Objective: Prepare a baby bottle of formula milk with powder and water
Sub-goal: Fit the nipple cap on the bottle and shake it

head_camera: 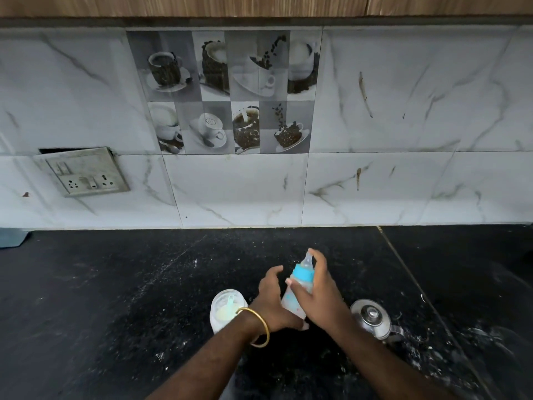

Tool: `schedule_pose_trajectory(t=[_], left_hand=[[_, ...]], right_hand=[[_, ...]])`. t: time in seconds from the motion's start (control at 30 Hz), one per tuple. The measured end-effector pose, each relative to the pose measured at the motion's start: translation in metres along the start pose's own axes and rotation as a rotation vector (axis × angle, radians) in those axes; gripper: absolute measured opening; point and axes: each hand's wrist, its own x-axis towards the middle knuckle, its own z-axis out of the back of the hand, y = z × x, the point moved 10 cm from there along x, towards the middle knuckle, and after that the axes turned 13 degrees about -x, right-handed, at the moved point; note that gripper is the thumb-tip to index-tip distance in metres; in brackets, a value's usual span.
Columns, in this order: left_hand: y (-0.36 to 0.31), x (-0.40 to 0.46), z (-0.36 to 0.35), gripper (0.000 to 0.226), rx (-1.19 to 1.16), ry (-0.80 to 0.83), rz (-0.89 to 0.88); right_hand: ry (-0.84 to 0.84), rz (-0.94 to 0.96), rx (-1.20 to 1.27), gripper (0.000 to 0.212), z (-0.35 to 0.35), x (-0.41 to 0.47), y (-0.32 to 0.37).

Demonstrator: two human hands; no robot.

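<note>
Gripping baby bottle (297, 290) with right hand (323, 295) closed round it, left hand (274, 301) half-open alongside; powder container (226, 308) left of bottle, kettle (372, 317) right.

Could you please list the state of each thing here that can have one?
Bottle: teat and blue collar on, tilted, held between both hands.
Left hand: palm against the bottle's lower part, fingers spread.
Right hand: wrapped around the bottle.
Powder tub: open, scoop inside, standing on the counter.
Kettle: lid on, standing on the counter.
Socket plate: loose, pulled off the wall at its top; nothing plugged in.
</note>
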Motion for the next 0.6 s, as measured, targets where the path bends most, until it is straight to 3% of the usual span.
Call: schedule_pose_trajectory(t=[0.13,0.23,0.47,0.53,0.6], left_hand=[[-0.017,-0.001,0.004,0.064,-0.114,-0.195,-0.184],[-0.018,0.001,0.014,0.047,-0.279,-0.225,-0.227],[-0.019,0.003,-0.002,0.045,-0.482,0.112,-0.237],[-0.016,0.005,-0.003,0.069,-0.526,0.111,-0.188],[-0.006,0.008,0.002,0.11,-0.539,0.063,-0.085]], right_hand=[[-0.118,0.029,0.001,0.078,0.017,0.001,0.024],[-0.134,0.084,0.02,0.083,0.023,-0.004,0.032],[0.037,0.155,0.15,0.086,0.021,0.001,0.036],[0.034,0.16,0.078,0.086,0.026,0.006,0.041],[-0.051,0.204,0.013,0.085,0.047,0.018,0.051]])
